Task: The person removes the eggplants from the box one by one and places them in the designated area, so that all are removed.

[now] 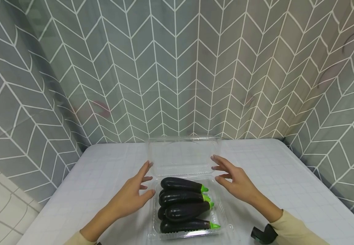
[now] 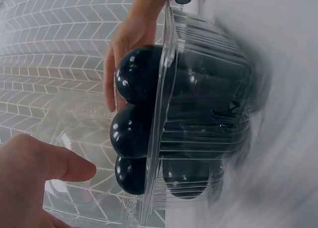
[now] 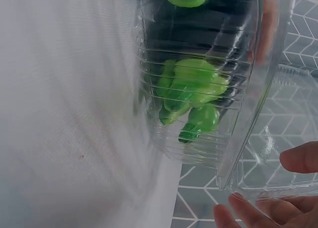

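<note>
A clear plastic clamshell box stands on the table with its hinged lid tipped back, away from me. Several dark eggplants with bright green stems lie stacked in the box, stems to the right. My left hand hovers at the left side near the hinge, thumb and fingers spread. On the other side my right hand reaches toward the lid's right edge, fingers loosely extended. The right wrist view shows fingertips close to the lid's edge; whether they touch it I cannot tell. Neither hand grips anything.
A white cloth covers the table under the box. Grey chevron-patterned curtain hangs behind and on both sides. A black device sits by the right sleeve, and white tiles show at lower left.
</note>
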### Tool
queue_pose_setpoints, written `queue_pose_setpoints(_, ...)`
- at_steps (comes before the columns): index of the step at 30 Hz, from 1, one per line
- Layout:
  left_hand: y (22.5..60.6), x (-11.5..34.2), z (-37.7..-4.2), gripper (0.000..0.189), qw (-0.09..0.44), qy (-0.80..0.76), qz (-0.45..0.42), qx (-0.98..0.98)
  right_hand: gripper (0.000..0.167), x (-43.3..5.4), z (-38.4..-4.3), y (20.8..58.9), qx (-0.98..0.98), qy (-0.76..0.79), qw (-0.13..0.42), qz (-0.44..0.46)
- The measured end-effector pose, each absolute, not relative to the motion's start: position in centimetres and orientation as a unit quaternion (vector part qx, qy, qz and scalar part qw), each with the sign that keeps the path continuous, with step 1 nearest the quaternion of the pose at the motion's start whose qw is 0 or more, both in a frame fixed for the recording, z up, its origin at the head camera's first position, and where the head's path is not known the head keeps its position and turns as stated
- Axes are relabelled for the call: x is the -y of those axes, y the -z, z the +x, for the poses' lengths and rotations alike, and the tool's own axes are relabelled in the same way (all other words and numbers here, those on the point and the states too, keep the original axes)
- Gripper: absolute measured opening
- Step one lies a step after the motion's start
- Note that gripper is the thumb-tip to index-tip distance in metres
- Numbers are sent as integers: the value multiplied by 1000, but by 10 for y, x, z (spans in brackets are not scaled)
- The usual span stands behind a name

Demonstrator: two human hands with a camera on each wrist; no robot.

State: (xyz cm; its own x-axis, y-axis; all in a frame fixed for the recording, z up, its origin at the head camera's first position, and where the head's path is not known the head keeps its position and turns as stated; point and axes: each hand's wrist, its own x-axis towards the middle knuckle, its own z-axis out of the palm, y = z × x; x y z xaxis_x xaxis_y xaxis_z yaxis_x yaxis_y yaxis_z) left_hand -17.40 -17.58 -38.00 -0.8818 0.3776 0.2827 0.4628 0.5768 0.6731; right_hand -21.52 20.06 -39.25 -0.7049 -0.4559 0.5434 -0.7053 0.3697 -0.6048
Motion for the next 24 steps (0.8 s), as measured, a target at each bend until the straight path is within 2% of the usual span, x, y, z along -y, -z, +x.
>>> queue_pose_setpoints(7, 383, 174, -181, 80, 37, 416, -228, 880, 65, -200, -220, 395, 823, -437, 129, 340)
queue_pose_setpoints(17, 388, 174, -192, 83, 25, 428, -222, 876, 65, -196, -227, 396, 824, -458, 94, 319)
queue_pose_setpoints(24, 393, 172, -200, 85, 9, 439, -196, 877, 72, -192, -232, 401, 822, -487, 53, 291)
